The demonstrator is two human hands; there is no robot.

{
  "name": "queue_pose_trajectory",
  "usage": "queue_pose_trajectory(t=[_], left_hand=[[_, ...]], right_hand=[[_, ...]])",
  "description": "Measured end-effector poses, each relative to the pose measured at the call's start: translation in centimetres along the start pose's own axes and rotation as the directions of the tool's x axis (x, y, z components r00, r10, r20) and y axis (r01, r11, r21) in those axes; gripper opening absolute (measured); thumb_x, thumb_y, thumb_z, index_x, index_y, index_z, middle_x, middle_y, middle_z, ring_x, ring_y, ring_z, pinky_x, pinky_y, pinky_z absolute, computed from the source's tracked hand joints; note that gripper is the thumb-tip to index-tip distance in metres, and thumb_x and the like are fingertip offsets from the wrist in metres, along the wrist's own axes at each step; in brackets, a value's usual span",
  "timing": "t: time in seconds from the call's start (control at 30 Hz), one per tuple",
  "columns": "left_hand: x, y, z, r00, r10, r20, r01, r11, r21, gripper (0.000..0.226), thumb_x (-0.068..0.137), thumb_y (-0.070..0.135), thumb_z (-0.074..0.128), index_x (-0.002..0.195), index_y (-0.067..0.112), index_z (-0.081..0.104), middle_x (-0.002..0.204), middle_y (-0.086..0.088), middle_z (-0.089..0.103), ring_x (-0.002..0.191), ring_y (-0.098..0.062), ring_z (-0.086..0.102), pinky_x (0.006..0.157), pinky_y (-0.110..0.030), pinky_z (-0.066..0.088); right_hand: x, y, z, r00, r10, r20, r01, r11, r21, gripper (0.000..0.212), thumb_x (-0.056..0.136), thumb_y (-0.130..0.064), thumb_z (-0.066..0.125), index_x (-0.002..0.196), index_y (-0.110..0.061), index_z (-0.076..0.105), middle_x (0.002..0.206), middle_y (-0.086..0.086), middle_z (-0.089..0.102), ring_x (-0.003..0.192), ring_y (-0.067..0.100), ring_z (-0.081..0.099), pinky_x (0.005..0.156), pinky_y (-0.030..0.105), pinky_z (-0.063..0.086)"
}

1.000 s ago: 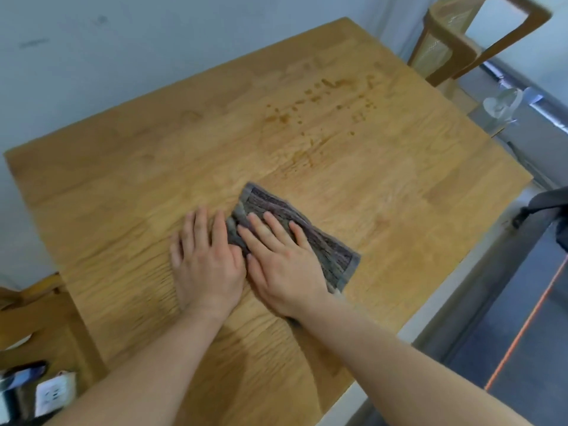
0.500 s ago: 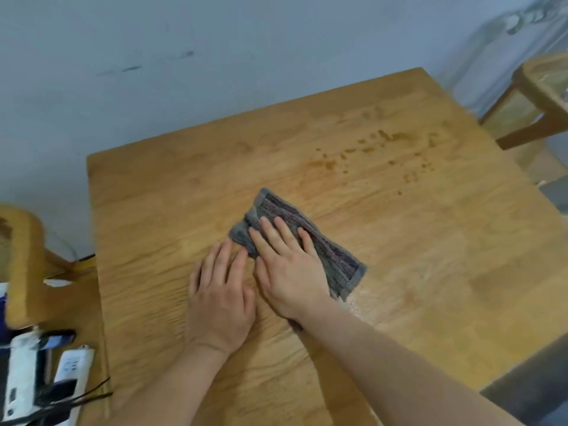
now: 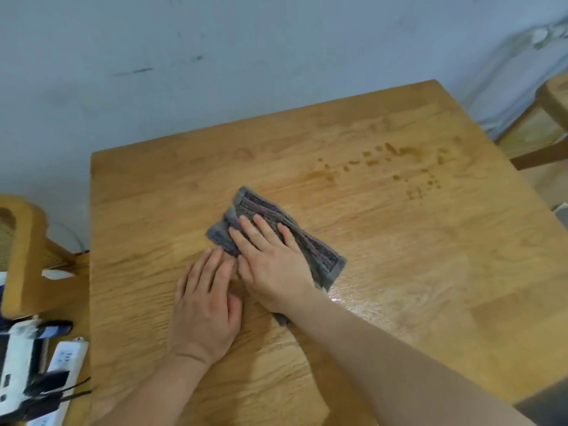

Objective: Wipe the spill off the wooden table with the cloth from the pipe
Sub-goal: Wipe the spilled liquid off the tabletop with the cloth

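A grey folded cloth [image 3: 310, 244] lies on the middle of the wooden table [image 3: 415, 272]. My right hand [image 3: 270, 262] presses flat on it, fingers spread toward the far left. My left hand [image 3: 206, 305] lies flat on the bare wood just left of the cloth, its fingertips almost touching the cloth's bunched end. Brown spill drops [image 3: 396, 167] dot the table farther back and to the right, apart from the cloth. A wet sheen [image 3: 362, 299] shows on the wood right of my right wrist.
A wall stands behind the table. A wooden chair [image 3: 21, 256] stands at the left and another chair [image 3: 550, 127] at the far right. A white power strip [image 3: 61, 367] and cables lie at the lower left.
The view has swung left, so the table sits more to the right. Both hands and the cloth have slid slightly toward the far side; the cloth's left end is more bunched.
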State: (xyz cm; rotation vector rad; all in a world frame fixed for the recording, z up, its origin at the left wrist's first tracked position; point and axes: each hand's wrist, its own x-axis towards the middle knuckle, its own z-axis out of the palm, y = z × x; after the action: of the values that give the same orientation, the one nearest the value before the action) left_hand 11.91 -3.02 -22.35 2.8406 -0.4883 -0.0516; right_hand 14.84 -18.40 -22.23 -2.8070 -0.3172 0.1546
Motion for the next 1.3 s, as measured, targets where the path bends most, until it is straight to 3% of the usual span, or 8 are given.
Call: queue_pose_trajectory(t=[0.07,0.2,0.43,0.6,0.73,0.97,1.07,1.3], left_hand=[[0.2,0.1,0.0,1.0,-0.001,0.008,0.001,1.0,-0.001,0.049,0.084,0.024,0.036,0.128,0.011,0.053,0.144,-0.009,0.046,0.138,-0.026,0.034,0.112,-0.046,0.026],[-0.2,0.2,-0.4,0.999,-0.02,0.041,0.02,1.0,-0.007,0.049,0.086,0.026,0.032,0.129,0.014,0.05,0.147,-0.006,0.042,0.14,-0.025,0.031,0.112,-0.047,0.028],[7.7,0.0,-0.7,0.993,-0.108,0.044,0.107,0.994,0.028,0.059,0.091,0.034,0.019,0.144,0.014,0.035,0.154,-0.007,0.032,0.142,-0.023,0.028,0.115,-0.045,0.024],[7.9,0.3,-0.4,0.983,-0.161,0.085,0.157,0.986,0.055,0.062,0.092,0.036,0.013,0.15,0.017,0.024,0.159,-0.002,0.021,0.146,-0.016,0.015,0.118,-0.042,0.016],[8.5,0.0,-0.2,0.98,-0.181,0.08,0.177,0.983,0.049,0.062,0.092,0.038,0.012,0.151,0.02,0.021,0.159,0.001,0.017,0.147,-0.014,0.011,0.119,-0.039,0.012],[8.1,0.1,-0.4,0.982,-0.169,0.082,0.167,0.985,0.036,0.055,0.092,0.036,0.022,0.141,0.016,0.038,0.154,-0.003,0.032,0.144,-0.019,0.024,0.115,-0.046,0.025],[8.6,0.0,-0.5,0.985,-0.156,0.074,0.154,0.988,0.035,0.054,0.092,0.034,0.023,0.141,0.015,0.037,0.154,-0.004,0.031,0.144,-0.02,0.024,0.115,-0.047,0.025],[8.7,0.2,-0.6,0.981,-0.17,0.092,0.166,0.985,0.042,0.057,0.092,0.035,0.019,0.146,0.02,0.029,0.157,-0.002,0.024,0.146,-0.017,0.016,0.118,-0.042,0.016]], right_hand=[[-0.1,3.6,-0.9,0.999,0.036,-0.04,-0.037,0.999,-0.024,0.053,0.1,-0.038,0.03,0.152,-0.028,0.032,0.161,-0.005,0.024,0.149,0.015,0.016,0.119,0.047,0.012],[-0.6,8.0,-2.5,0.941,0.327,-0.089,-0.331,0.943,-0.038,0.056,0.1,-0.041,0.02,0.154,-0.029,0.024,0.163,-0.006,0.015,0.151,0.014,0.007,0.121,0.047,0.01],[-5.3,2.6,-1.0,0.998,0.056,-0.007,-0.057,0.997,-0.047,0.05,0.101,-0.037,0.031,0.15,-0.028,0.036,0.159,-0.006,0.028,0.148,0.015,0.02,0.117,0.048,0.021],[8.5,4.4,-2.3,0.97,0.235,-0.059,-0.237,0.971,-0.029,0.052,0.102,-0.038,0.025,0.153,-0.03,0.027,0.163,-0.007,0.018,0.15,0.015,0.01,0.12,0.049,0.011],[14.7,4.1,-2.3,0.972,0.233,-0.043,-0.234,0.972,-0.035,0.053,0.103,-0.037,0.023,0.155,-0.028,0.022,0.164,-0.004,0.014,0.151,0.017,0.006,0.119,0.049,0.006],[0.3,1.4,-0.7,0.999,0.038,-0.03,-0.039,0.998,-0.042,0.05,0.1,-0.035,0.033,0.147,-0.022,0.042,0.157,0.0,0.033,0.147,0.018,0.024,0.116,0.046,0.026],[1.7,3.5,-1.5,0.999,-0.048,-0.012,0.047,0.998,-0.047,0.05,0.097,-0.034,0.037,0.144,-0.021,0.047,0.154,0.001,0.039,0.145,0.019,0.031,0.114,0.047,0.031],[19.4,4.7,-2.9,0.968,0.246,-0.045,-0.248,0.968,-0.036,0.055,0.101,-0.034,0.023,0.155,-0.023,0.022,0.164,-0.001,0.014,0.15,0.019,0.007,0.119,0.049,0.009]])
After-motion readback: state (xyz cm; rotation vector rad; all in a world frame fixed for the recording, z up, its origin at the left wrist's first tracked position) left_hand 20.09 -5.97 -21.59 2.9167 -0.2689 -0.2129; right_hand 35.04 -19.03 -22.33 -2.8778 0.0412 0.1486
